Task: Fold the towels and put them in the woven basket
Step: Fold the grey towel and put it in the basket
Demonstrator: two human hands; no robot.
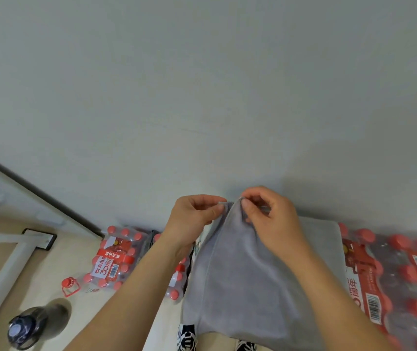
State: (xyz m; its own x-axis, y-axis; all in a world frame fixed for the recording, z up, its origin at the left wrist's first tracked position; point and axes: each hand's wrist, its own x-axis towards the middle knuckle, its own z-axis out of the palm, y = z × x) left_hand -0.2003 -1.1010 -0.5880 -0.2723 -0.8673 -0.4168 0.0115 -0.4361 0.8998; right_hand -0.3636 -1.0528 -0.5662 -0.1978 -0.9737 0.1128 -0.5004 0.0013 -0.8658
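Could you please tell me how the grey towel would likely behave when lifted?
Probably floppy: the grey towel drapes limply from where the left hand and right hand pinch its top. Likely light, since fingertip pinches alone carry it.

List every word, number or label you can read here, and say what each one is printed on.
"农夫山泉": red label of the left bottle pack, printed sideways.
"30": same label, large figure.
"周年": red label of the right bottle pack.
Barcode digits on both packs: too small to read.
Markings on the shoe: too blurred to read.
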